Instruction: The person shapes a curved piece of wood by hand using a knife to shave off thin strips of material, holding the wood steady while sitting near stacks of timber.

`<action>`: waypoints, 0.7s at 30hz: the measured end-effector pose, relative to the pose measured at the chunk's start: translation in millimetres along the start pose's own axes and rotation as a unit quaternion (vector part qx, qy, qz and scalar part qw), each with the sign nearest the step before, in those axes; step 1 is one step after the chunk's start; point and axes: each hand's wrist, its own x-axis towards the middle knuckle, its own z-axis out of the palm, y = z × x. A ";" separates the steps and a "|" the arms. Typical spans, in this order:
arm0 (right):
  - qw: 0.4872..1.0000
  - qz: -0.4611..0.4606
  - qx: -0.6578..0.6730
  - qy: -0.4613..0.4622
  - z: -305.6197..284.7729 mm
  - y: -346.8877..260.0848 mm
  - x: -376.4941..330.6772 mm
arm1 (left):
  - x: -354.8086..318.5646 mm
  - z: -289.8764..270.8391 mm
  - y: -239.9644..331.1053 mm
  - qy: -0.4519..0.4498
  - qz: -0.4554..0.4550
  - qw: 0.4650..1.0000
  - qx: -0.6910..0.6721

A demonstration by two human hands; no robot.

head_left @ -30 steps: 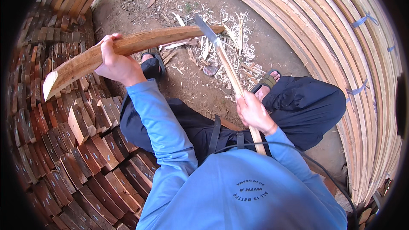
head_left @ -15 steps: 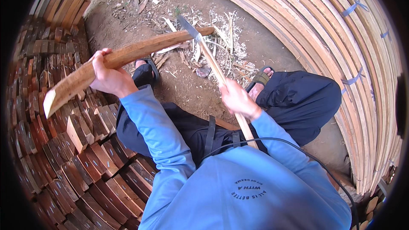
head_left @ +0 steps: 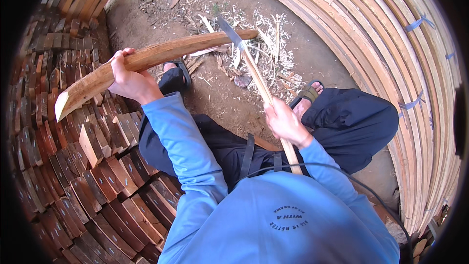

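Nearest is the person's blue shirt [head_left: 273, 200], with a dark cable [head_left: 364, 185] looping across it to the right, and beyond it the dark trousers [head_left: 351, 122], the knees spread left and right. The pale handle [head_left: 292, 156] of a long knife [head_left: 257, 76] starts at the lap and slants far and a little left; the right hand [head_left: 286, 121] has its fingers closed round it. To the left, neatly cut wooden blocks [head_left: 115, 190] are stacked in close rows from near to far. In front of them, the left hand [head_left: 131, 77] grips a curved wooden piece [head_left: 166, 53], thumb and fingers wrapped about it, nearer its left end than its right. The piece is held above the ground, its pale cut left end nearer, its narrow right end farther. The knife's blade [head_left: 228, 30] lies across that far right end; whether it bites into the wood I cannot tell. A sandalled foot [head_left: 308, 96] rests at right, near pale shavings [head_left: 278, 61] scattered over bare earth [head_left: 139, 14]. Along the right and far side, long bent slats [head_left: 361, 44] are bundled with blue ties [head_left: 419, 23].
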 end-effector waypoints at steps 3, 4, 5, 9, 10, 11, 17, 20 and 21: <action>0.999 0.008 0.041 -0.024 -10.4 -3.9 -32.7 | 3.9 -11.1 -3.1 0.017 0.018 1.000 -0.014; 0.998 0.033 0.040 -0.026 -10.5 -10.7 -30.8 | -3.7 -6.2 -2.5 -0.006 0.027 1.000 -0.009; 0.998 0.050 0.037 -0.027 -11.0 -18.6 -20.1 | -6.4 2.0 0.6 -0.010 0.025 1.000 -0.006; 0.997 0.037 0.061 -0.015 -6.8 -12.4 -0.1 | 1.2 14.7 0.4 0.001 0.010 1.000 -0.020; 0.995 0.043 0.087 -0.035 -7.4 -17.7 -20.4 | 10.3 1.2 -3.0 0.017 0.009 1.000 -0.021; 0.992 0.070 0.099 -0.040 -10.9 -14.6 -33.8 | 10.6 -1.1 -3.3 0.032 0.003 0.999 -0.024; 0.984 0.059 0.160 -0.048 -4.4 -20.0 10.8 | 1.3 4.9 -1.3 -0.015 0.019 1.000 -0.012; 0.987 0.086 0.128 -0.048 -6.1 -8.0 -33.4 | 5.2 1.8 -3.5 0.002 0.029 0.999 -0.022; 0.991 0.068 0.104 -0.048 -8.1 -8.9 -27.7 | 4.7 0.8 -3.6 0.009 0.033 0.999 -0.030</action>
